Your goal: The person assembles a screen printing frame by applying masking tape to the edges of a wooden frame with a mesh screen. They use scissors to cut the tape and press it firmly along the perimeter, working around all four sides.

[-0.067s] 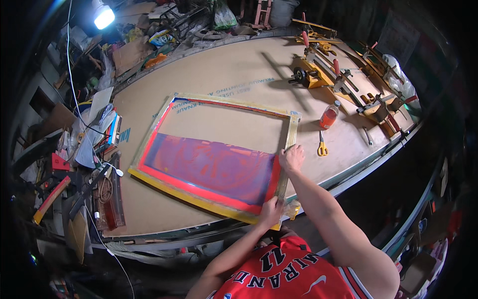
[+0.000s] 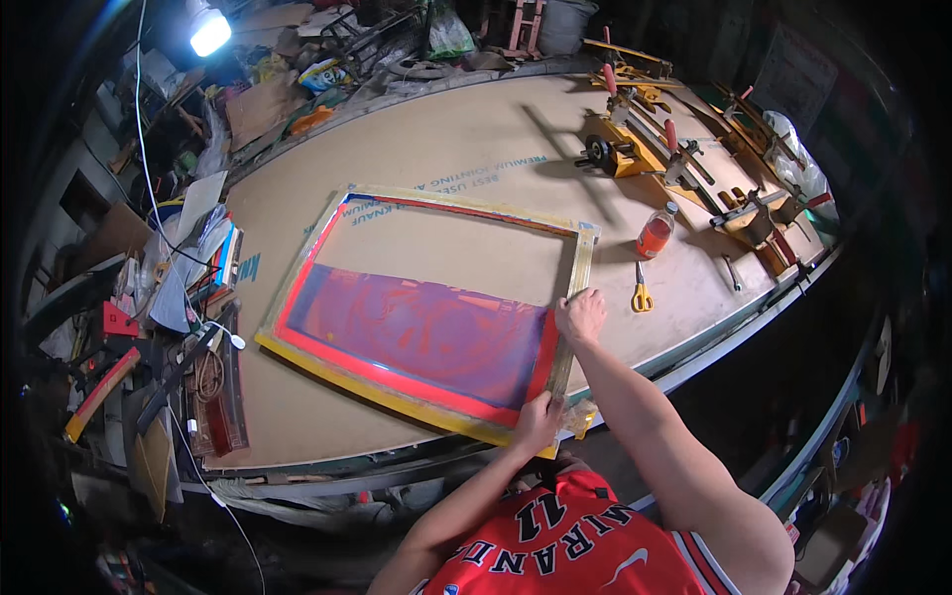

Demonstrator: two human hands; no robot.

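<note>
A screen printing frame (image 2: pixel 409 402) lies at an angle on the board-topped table, its near edge yellow and its inner border red. Purple mesh with a faint pattern (image 2: pixel 426 332) fills the nearer half; through the farther half the tabletop shows. My left hand (image 2: pixel 538 421) is closed on the frame's right bar close to the near corner. Farther up the same bar, my right hand (image 2: pixel 582 315) grips with curled fingers. A crumpled clump of yellowish, clear tape (image 2: pixel 579 418) sticks out beside my left hand, by the frame's outer edge.
Right of the frame are a bottle of red-orange liquid (image 2: pixel 656 230) and yellow-handled scissors (image 2: pixel 643 290). Yellow clamp fixtures (image 2: pixel 635 149) line the table's far right. Clutter, including a saw-like tool (image 2: pixel 103 394), crowds the left edge. A lit bulb (image 2: pixel 208 35) hangs at upper left.
</note>
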